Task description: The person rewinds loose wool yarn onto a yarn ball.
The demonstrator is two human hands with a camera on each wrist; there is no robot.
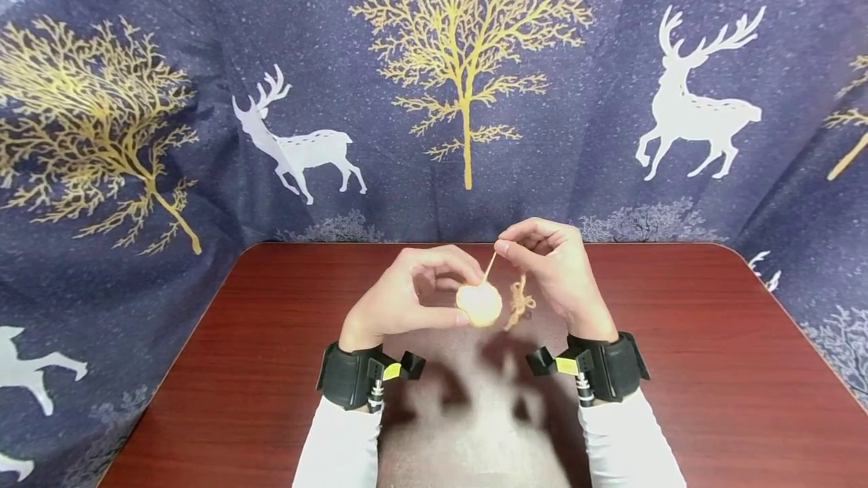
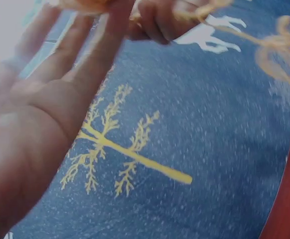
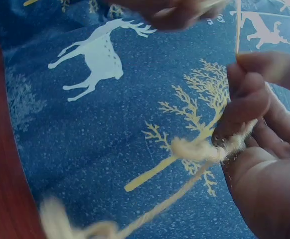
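Observation:
A small pale yarn ball (image 1: 479,304), washed out by bright light, is held between the thumb and fingers of my left hand (image 1: 414,294). From its top a taut strand (image 1: 490,265) of yarn runs up to my right hand (image 1: 552,258), which pinches it between thumb and fingertips. Below the right hand dangles a loose knotted tangle of yarn (image 1: 519,303). In the right wrist view the yarn tail (image 3: 170,199) hangs from the right palm, thick and blurred in places. Only the ball's lower edge (image 2: 85,5) appears at the top of the left wrist view.
Both hands are above a dark red wooden table (image 1: 258,367), with a greyish, brightly lit patch (image 1: 475,435) at its near middle. A blue cloth (image 1: 420,134) with gold trees and white deer hangs behind the table. Black straps with cameras sit on both wrists.

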